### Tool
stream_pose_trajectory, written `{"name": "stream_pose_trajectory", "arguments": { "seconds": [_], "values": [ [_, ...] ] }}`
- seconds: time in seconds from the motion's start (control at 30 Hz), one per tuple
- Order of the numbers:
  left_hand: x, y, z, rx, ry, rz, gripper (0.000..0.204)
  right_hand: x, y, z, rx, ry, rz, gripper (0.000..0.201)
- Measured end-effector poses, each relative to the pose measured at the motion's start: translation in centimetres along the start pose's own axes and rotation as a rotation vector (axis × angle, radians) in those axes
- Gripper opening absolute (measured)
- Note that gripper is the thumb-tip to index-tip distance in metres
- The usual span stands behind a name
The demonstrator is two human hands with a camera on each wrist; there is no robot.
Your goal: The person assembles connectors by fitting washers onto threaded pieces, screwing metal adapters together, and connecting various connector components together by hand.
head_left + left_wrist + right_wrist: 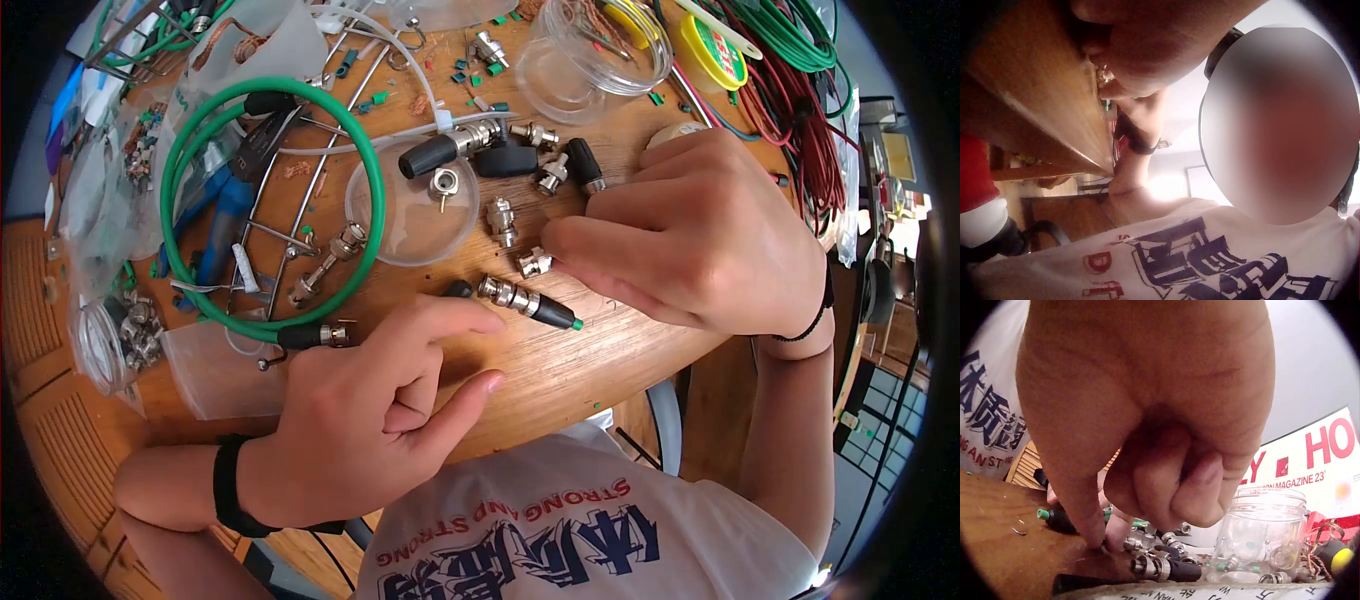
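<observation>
My right hand (690, 235) reaches down from the right, its thumb and forefinger pinching a small metal BNC connector (534, 263) low over the wooden table. In the right wrist view, its other fingers (1175, 481) are curled into the palm. My left hand (370, 390) hovers at the table's near edge, thumb and forefinger apart with nothing between them. Just beyond its forefinger lie a black boot (458, 290) and a BNC connector with a black sleeve and green tip (530, 302). Another BNC connector (501, 222) stands close to the right fingertips.
A looped green cable (375, 190) lies left, over a wire rack. A clear round lid (400, 240) holds a connector. Behind are more black-booted connectors (432, 157), a clear jar (570, 70) and green bits. Bags (110, 220) crowd the left, red wires (805, 160) the right.
</observation>
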State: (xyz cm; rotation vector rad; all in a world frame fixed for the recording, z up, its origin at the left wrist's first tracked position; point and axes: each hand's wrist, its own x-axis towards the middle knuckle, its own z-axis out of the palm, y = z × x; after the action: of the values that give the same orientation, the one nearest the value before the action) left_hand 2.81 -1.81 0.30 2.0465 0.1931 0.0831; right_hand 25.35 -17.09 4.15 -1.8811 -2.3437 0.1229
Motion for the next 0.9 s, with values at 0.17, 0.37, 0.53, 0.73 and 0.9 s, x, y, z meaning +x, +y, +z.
{"name": "stream_pose_trajectory", "arguments": {
  "seconds": [0.17, 0.37, 0.53, 0.73, 0.9],
  "values": [
    [-0.2, -0.6, 0.2, 0.019, 0.017, 0.042, 0.034, -0.2, -0.3, 0.3, -0.007, 0.014, -0.018, 0.026],
    [0.0, -0.1, -0.2, 0.031, 0.018, 0.031, 0.034, -0.2, -1.1, -0.1, -0.012, -0.066, -0.062, 0.026],
    [0.1, -0.2, -0.1, -0.004, 0.026, 0.018, 0.041, -0.2, -1.2, 0.0, 0.038, -0.074, -0.084, 0.027],
    [0.0, 0.0, -0.3, 0.027, -0.025, -0.016, 0.047, 0.0, -1.6, 0.6, 0.084, -0.035, -0.132, 0.025],
    [-0.1, 0.2, -0.2, 0.026, -0.037, -0.037, 0.051, 0.0, -1.7, 0.4, 0.067, -0.045, -0.042, 0.024]
  ]
}}
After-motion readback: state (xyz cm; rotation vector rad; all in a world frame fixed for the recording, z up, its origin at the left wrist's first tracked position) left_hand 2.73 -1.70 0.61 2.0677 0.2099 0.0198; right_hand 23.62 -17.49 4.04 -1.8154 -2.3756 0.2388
